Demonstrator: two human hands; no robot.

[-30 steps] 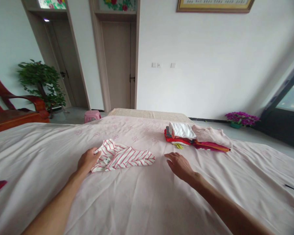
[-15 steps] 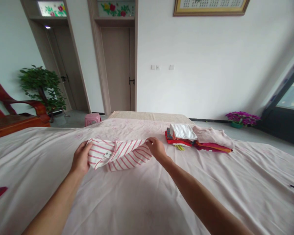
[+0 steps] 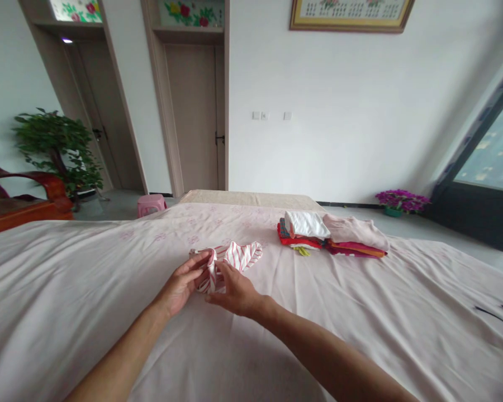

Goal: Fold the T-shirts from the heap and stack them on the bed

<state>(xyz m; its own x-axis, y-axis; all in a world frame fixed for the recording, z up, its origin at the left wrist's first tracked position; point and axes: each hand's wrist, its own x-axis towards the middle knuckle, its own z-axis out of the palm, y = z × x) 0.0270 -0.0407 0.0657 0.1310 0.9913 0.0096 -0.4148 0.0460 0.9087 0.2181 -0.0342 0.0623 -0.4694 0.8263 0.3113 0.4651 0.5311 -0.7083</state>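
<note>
Both hands meet at frame centre: left hand (image 3: pixel 179 286) and right hand (image 3: pixel 233 290) pinch the bunched red-and-white striped garment (image 3: pixel 228 261) on the pink sheet (image 3: pixel 109 268). Its label is unreadable. Folded clothes (image 3: pixel 329 237) lie right of centre.

We reach both bare forearms forward from the lower edge of the view, converging toward the middle. Our left hand (image 3: pixel 179 286) lies palm partly up, fingers (image 3: pixel 196 266) curled loosely inward and closed in a light grip. Our right hand (image 3: pixel 233 290) sits just beside it, nearly touching, back facing up (its thumb side turned toward the left), fingers bent and pinching down.
</note>
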